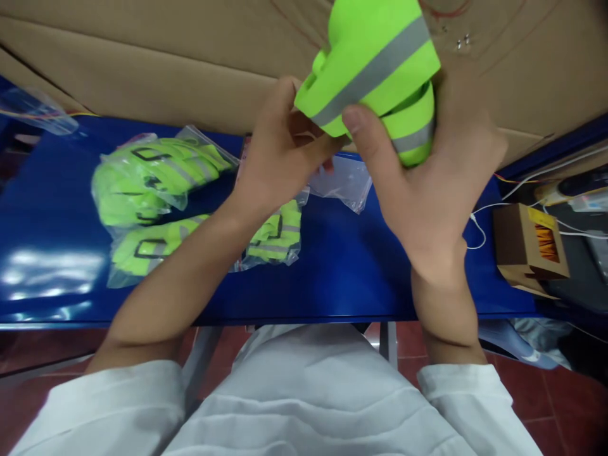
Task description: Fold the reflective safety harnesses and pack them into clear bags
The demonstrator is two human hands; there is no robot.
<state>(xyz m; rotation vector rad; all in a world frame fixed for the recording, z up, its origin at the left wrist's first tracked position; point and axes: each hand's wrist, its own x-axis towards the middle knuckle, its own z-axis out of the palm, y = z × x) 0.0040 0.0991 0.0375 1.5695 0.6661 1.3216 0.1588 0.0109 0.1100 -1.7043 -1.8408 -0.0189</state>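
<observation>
Held up above the table is a rolled neon yellow-green reflective strap (380, 69) with a grey stripe. My right hand (427, 171) is closed around the roll, its thumb pressing on the front and its other fingers hidden behind. At the roll's lower left edge my left hand (280, 145) pinches it with curled fingers, partly hidden by the strap. Below the hands lies a clear plastic bag (344, 183). Bagged neon straps with black buckles (156, 171) lie to the left, and another bagged strap (280, 231) sits partly behind my left forearm.
A blue table (342, 272) runs beneath, with cardboard (166, 69) standing along its back. At the right are a small cardboard box (527, 247) and white cables (484, 237). A clear plastic cup (42, 111) lies at the far left. Small metal bits (463, 42) show against the cardboard.
</observation>
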